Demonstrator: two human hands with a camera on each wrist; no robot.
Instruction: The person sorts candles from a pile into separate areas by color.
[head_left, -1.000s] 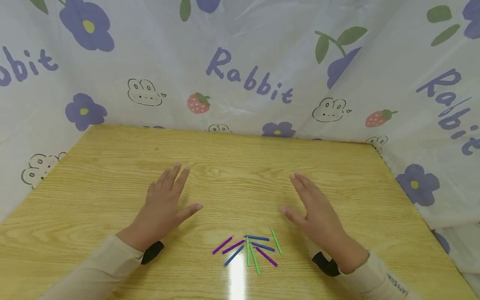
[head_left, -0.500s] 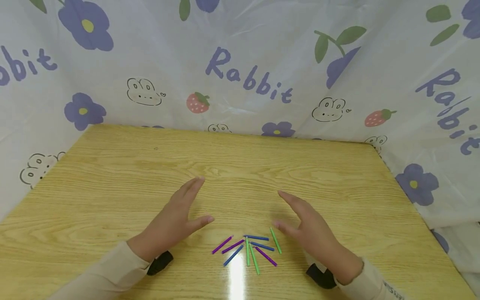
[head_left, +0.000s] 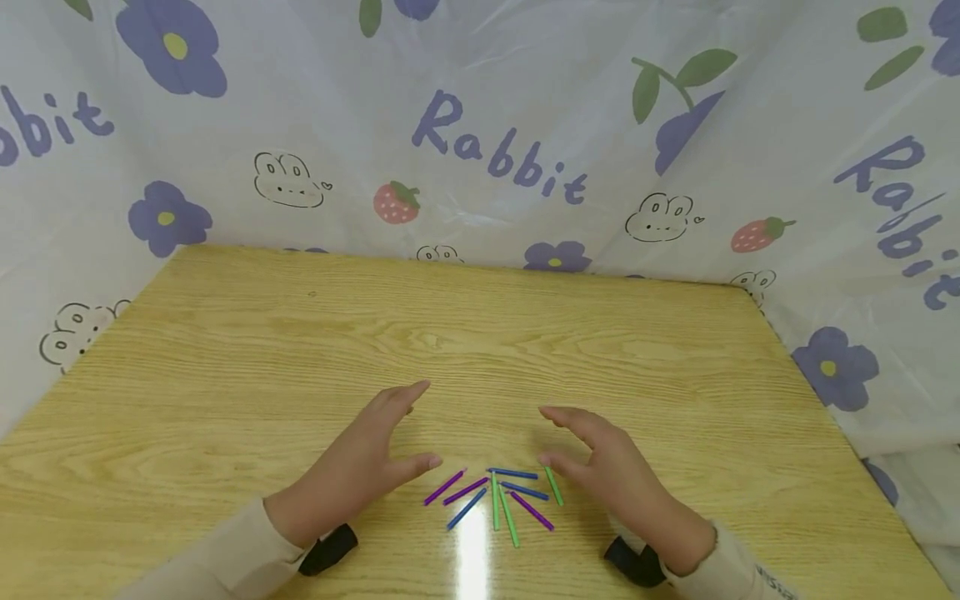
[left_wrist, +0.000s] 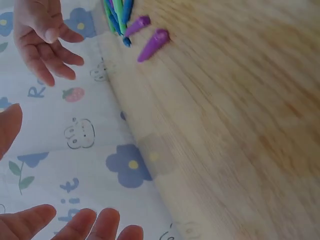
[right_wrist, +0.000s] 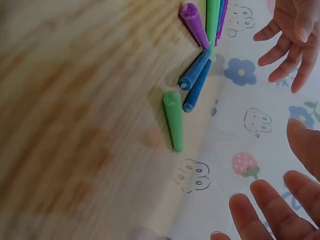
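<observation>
Several slim coloured sticks, like small candles or crayons, lie loosely grouped on the table near its front. Among them I see a purple stick at the left end, a blue stick at the top and a green stick at the right end. My left hand hovers left of the group, fingers extended, thumb apart, holding nothing. On the other side my right hand hangs likewise, its thumb tip close to the right green stick and covering its upper end in the head view. The right wrist view shows that green stick apart from my fingers.
The wooden table reaches back to a white curtain printed with flowers, rabbits and strawberries. The curtain also runs along both sides. A bright light reflection crosses the table in front of the sticks. Black straps sit on my wrists.
Both hands have come inward and down toward the sticks from wider apart, and their fingers now look less spread. The sticks lie where they were.
</observation>
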